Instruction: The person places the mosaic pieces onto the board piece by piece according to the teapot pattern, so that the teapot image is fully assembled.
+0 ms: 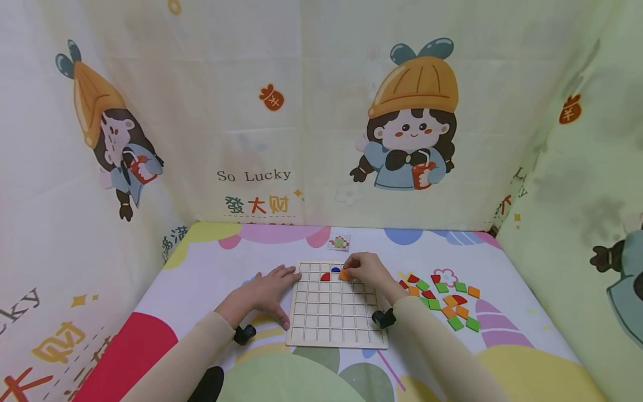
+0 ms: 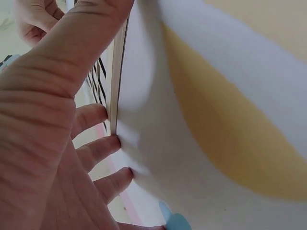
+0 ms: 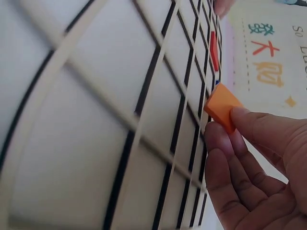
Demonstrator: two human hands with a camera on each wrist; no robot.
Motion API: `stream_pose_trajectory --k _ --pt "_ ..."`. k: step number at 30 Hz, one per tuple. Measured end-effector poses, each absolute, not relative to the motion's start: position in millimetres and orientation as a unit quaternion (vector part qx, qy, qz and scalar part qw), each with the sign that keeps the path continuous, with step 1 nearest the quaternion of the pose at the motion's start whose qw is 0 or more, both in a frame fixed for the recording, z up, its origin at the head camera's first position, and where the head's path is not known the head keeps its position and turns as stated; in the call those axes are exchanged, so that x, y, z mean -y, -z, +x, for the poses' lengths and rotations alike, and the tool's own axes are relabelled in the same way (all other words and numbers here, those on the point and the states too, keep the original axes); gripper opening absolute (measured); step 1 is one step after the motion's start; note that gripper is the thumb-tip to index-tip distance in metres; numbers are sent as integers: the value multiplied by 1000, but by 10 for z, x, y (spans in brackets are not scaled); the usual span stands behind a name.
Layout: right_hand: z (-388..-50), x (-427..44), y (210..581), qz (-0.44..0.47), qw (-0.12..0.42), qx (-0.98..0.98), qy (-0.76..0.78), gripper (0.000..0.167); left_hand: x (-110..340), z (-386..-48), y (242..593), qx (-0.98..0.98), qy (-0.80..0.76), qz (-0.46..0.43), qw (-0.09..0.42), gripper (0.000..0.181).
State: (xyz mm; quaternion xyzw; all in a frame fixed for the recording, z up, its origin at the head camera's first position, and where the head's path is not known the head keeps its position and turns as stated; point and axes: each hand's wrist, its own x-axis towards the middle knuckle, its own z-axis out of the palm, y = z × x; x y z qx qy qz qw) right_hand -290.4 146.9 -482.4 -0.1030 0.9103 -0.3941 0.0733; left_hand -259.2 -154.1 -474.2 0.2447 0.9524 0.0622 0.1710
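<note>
Right hand (image 1: pixel 370 272) pinches an orange tile (image 3: pixel 222 106); backdrop (image 1: pixel 321 139) reads "So Lucky".

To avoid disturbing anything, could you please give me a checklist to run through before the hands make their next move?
1. Orange square tile pinched in the right hand: ok.
2. Left hand touching the edge of the pale wooden grid board: ok.
3. Red quarter-circle tile and blue rounded tile on the board: ok.
4. Orange square tile released into a cell: not ok, held.
5. Details on the small white printed card readable: cannot tell, too small.
</note>
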Motion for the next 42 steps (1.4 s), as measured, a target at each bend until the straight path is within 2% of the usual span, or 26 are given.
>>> stream_pose_trajectory --k 13,27,35,42 --pt "-2939 -1267 4848 -136 53 -915 376 6 1550 -2564 4740 -953 -72 246 161 125" --pt "-2913 -1234 4853 -148 68 -921 354 5 1552 -2566 4744 -953 -75 242 164 125" --pt "-2837 -1190 4824 -160 28 -941 298 12 1569 -2591 4808 -953 -73 245 166 127" --pt "-2750 -1279 4800 -168 31 -949 266 9 1572 -2591 4818 -953 -78 243 161 126"
